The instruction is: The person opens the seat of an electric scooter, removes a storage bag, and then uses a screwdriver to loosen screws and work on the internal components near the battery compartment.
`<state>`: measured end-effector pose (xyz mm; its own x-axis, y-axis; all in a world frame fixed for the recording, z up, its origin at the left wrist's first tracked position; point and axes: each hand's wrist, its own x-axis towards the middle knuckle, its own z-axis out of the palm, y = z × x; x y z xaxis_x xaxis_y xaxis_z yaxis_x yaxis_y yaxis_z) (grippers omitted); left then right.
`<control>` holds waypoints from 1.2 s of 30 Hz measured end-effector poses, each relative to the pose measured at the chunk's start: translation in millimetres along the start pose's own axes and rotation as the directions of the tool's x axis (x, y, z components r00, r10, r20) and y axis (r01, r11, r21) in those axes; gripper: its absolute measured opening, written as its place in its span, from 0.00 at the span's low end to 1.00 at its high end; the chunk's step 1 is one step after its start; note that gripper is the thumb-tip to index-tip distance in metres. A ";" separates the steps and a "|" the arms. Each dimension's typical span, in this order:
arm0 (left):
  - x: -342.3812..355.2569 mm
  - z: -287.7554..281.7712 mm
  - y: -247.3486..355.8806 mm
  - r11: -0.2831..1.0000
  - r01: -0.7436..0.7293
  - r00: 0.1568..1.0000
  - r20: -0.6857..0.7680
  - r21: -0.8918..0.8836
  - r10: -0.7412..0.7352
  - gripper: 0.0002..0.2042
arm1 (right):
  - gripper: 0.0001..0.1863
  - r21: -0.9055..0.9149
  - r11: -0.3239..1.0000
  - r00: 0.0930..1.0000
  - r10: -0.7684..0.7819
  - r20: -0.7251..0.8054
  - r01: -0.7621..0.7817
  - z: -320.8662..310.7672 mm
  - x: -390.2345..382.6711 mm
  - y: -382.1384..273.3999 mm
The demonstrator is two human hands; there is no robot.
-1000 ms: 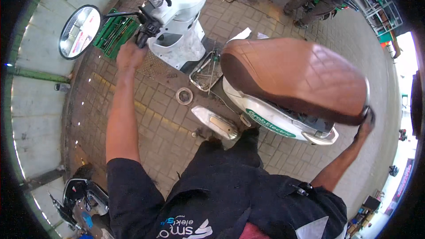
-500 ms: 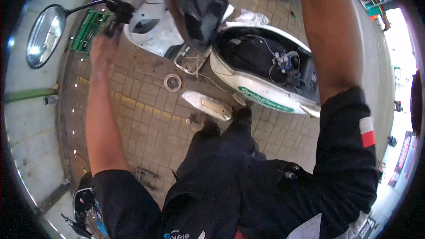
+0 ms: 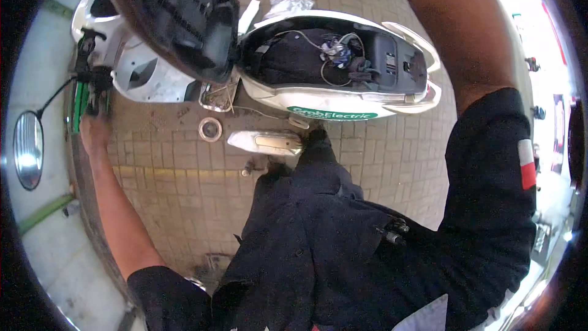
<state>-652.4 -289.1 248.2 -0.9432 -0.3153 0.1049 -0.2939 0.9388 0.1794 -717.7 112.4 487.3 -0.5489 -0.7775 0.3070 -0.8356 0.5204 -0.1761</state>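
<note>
On my feed, the left hand (image 3: 94, 135) is closed round the handlebar grip (image 3: 98, 99). The right hand is past the upper edge, so I can't tell its state or what it grips.

The scooter (image 3: 269, 95) sits ahead of my left hand and extends right, its seat (image 3: 177, 18) tipped up, underside showing. Right of the seat, the under-seat compartment (image 3: 392, 44) is uncovered: dark lining, plus loose wires and connectors (image 3: 340, 54) bunched right of middle.

Small metal tray (image 3: 214, 110) lies right of my left hand; thin sticks or tools cross it, too blurred to name. Green box (image 3: 80, 107) is just beside that hand, contents hidden. Round dish or ring (image 3: 201, 130), can't tell which, lies right of the hand on the paving (image 3: 165, 153); pale panel (image 3: 266, 143) is farther right.
</note>
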 end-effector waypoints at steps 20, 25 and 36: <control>-73.2 97.9 -95.1 0.721 0.314 0.784 -0.597 0.618 0.169 0.24 | 0.24 0.123 0.087 0.143 0.807 0.574 -0.989 193.5 -549.1 76.1; -254.9 295.0 62.3 0.927 0.278 0.936 -0.147 -0.252 -0.320 0.25 | 0.28 0.128 0.181 0.217 0.890 0.402 -0.975 196.8 -528.5 109.6; -127.9 370.1 349.6 0.871 -0.028 0.987 0.125 -0.490 0.102 0.42 | 0.26 0.034 0.454 0.352 0.639 0.684 -0.891 215.7 -506.7 180.3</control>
<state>-691.9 130.7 -64.4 -0.9802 -0.1982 -0.0010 -0.1541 0.7587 0.6329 -595.1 524.0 98.3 -0.7428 -0.1826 -0.6441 0.1090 0.9163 -0.3855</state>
